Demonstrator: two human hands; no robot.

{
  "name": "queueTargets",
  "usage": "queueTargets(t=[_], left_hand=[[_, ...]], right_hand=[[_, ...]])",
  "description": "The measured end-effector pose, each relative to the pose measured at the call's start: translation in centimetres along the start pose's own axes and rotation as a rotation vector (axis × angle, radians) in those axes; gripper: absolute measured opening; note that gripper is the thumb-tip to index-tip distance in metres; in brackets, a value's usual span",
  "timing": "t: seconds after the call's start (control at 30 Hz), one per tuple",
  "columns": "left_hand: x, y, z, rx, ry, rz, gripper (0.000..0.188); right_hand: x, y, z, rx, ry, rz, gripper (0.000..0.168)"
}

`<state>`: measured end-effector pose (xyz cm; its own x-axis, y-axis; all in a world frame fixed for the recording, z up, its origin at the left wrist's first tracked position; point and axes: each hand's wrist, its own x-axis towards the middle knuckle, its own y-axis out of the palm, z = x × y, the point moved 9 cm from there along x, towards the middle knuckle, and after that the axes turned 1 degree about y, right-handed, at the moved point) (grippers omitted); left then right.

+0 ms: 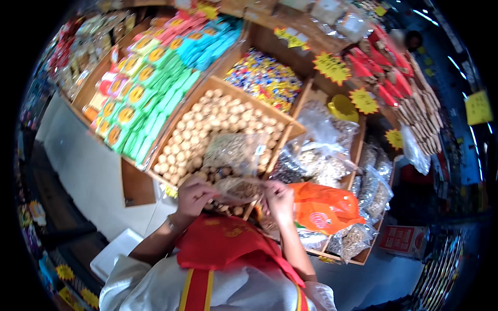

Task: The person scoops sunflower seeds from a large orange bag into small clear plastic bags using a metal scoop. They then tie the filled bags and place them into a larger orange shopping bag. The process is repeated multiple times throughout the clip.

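Observation:
Both my hands grip the top edge of a clear plastic bag (241, 189) with brown dried goods inside. My left hand (195, 196) pinches one side of its mouth and my right hand (277, 197) the other, so the edge is stretched between them. The bag is over the near edge of a wooden bin. Round tan nuts, apparently walnuts (186, 134), fill that bin. Just beyond the held bag, a second clear bag (233, 149) of greenish-brown dried pieces lies on the nuts. An orange plastic bag (325, 206) is right beside my right hand.
Green and blue packets (155, 93) fill the left bin. Behind the nuts is a bin of colourful wrapped sweets (264, 79). Bagged dried goods (323, 159) and a yellow lid (343, 109) are on the right. A white container (116, 252) stands low at left, a carton (404, 241) at right.

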<state>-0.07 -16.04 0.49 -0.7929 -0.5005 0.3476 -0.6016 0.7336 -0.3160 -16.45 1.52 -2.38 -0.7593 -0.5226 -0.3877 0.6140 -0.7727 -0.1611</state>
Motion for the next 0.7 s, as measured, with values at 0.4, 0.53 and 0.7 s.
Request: queueTargets(t=[0.4,0.53,0.7], left_hand=[[4.4,2.9,-12.5,0.294,0.447,0.215,0.010],[5.0,3.0,-13.5,0.209,0.380,0.320,0.010],[4.8,1.9,-11.5,-0.064,0.184,0.225,0.008]], right_hand=[[-9.0,2.4,14.5,-0.653,-0.966,0.031,0.047],[-8.5,2.7,12.9,-0.489,-0.865,0.157,0.032],[-10.1,2.8,14.5,-0.544,-0.971,0.053,0.017]])
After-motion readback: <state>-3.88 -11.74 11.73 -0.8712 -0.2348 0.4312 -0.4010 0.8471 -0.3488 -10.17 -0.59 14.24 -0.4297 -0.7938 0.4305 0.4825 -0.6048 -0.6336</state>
